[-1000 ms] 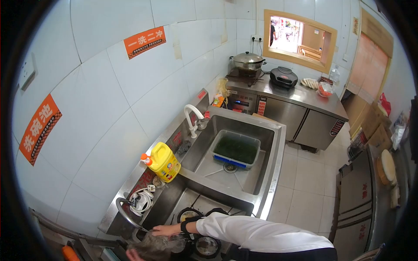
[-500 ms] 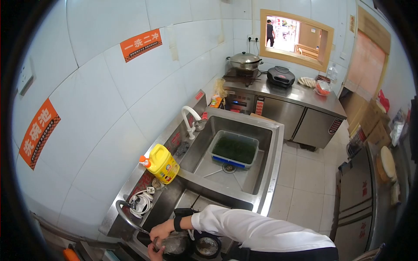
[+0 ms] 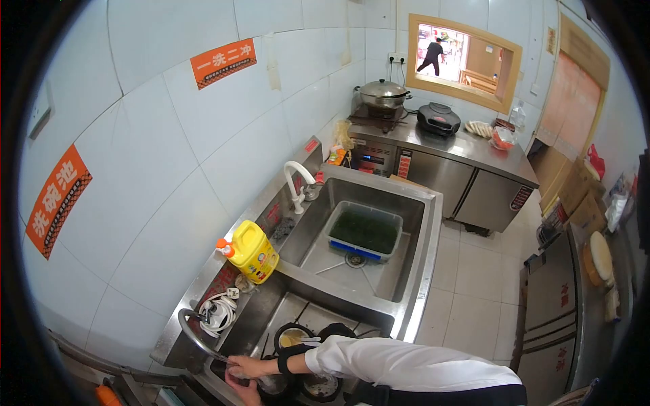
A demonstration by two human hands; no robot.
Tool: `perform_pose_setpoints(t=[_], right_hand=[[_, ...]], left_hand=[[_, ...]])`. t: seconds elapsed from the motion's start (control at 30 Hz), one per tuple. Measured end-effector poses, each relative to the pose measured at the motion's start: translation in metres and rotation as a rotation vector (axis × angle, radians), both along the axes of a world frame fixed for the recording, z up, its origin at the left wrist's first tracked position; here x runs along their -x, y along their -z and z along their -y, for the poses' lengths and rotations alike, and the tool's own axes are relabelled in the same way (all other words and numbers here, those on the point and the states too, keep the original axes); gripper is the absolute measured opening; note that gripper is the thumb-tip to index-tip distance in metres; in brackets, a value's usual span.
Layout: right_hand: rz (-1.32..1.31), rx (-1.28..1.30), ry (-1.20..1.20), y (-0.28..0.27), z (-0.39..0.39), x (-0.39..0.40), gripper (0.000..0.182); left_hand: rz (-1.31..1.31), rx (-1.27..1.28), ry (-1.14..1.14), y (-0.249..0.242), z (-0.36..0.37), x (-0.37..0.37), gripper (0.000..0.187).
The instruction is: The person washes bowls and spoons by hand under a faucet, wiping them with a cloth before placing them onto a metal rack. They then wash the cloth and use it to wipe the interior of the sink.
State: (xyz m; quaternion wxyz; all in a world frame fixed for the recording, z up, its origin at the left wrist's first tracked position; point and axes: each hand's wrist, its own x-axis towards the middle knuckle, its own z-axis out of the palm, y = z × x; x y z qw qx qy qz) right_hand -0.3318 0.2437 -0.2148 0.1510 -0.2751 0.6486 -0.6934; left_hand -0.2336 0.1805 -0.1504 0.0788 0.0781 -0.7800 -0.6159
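My right hand, with a black band at the wrist, is in the near sink basin, by the spout of the curved metal faucet. Just below it is my left hand, fingers bent close to the right. Between and beside them shows a greyish, shiny thing whose kind I cannot make out; both hands seem closed on it. Close by in the basin lie a dark bowl with something yellowish inside and another dark round dish with residue. My white sleeve covers part of the basin.
A yellow jug with an orange pump and a coiled white cord sit on the sink ledge. The far basin holds a clear tub of dark green stuff. A pot and black appliance stand on the counter.
My hands have shifted slightly left and closer to the faucet spout. The dark bowl with yellowish contents now shows beyond my wrist. A person seen through the window has moved right.
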Motion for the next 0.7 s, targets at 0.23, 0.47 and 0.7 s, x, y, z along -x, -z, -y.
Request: perform_pose_setpoints(t=[0.23, 0.47, 0.7], right_hand=[[0.143, 0.132, 0.049, -0.024, 0.001, -0.009, 0.025], [0.342, 0.342, 0.071, -0.077, -0.032, -0.011, 0.026], [0.248, 0.069, 0.025, -0.033, -0.033, -0.008, 0.024]], left_hand=[[0.019, -0.179, 0.110, 0.003, -0.004, -0.007, 0.045], [0.076, -0.196, 0.146, 0.008, -0.030, -0.012, 0.046], [0.051, -0.166, 0.123, 0.004, -0.016, -0.005, 0.048]])
